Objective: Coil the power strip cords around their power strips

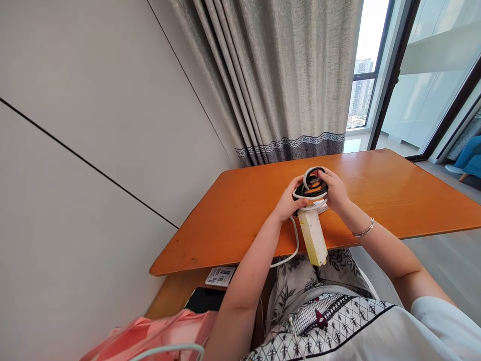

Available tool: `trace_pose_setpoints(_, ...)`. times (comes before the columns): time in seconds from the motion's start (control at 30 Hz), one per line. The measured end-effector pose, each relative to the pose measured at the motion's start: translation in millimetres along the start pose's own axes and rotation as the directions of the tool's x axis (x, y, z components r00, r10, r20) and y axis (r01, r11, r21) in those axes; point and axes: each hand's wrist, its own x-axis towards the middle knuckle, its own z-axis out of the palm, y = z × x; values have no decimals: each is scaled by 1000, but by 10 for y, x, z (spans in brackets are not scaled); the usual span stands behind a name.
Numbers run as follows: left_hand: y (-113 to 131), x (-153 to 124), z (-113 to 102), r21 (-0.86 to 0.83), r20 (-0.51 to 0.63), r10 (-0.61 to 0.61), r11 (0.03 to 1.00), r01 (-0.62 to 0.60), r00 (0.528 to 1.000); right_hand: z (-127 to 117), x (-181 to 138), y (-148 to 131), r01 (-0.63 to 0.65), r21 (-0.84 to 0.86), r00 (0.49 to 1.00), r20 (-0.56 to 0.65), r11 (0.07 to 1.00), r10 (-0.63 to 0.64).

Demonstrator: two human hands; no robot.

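Between my two hands is a bundle of coiled black and white cables (310, 186), held above the near part of the wooden table. My left hand (290, 201) is closed around the left side of the coil, its thumb across the front. On the other side, my right hand (335, 189) grips the coil with bent fingers near its top. A long white block with yellowed sides (313, 238), similar to a power strip, extends from under the coil toward me past the table edge. From the bundle's left, a white cord (296, 240) loops down below the tabletop.
The orange-brown wooden table (225, 220) spans the view before a grey curtain (300, 75) and a window. Below its left edge lie a printed white card (220, 276), a black flat object (205, 300) and a pink bag (165, 333). A wall (93, 175) stands at left.
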Motion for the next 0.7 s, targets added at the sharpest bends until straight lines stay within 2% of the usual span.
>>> trace_pose_setpoints(0.13,47,1,-16,49,8,-67,997,67,998,29,-44,20,28,-12,999,-25,1000,-28)
trace_pose_setpoints(0.3,95,34,-28,78,5,-83,994,82,997,-10,-23,60,68,-130,995,-61,989,-76)
trace_pose_setpoints(0.4,109,34,-50,93,0,-102,991,101,995,-42,19,64,195,-221,980,0,955,-200)
trace_pose_setpoints(0.53,119,33,-117,137,36,-142,981,136,989,-63,43,32,429,-316,903,132,846,-409)
trace_pose_setpoints(0.6,111,34,-149,124,79,-138,984,128,987,-58,37,5,458,-310,889,181,833,-421)
trace_pose_setpoints(0.7,87,18,-169,117,99,-84,990,72,992,-34,16,-48,441,-296,894,224,847,-387)
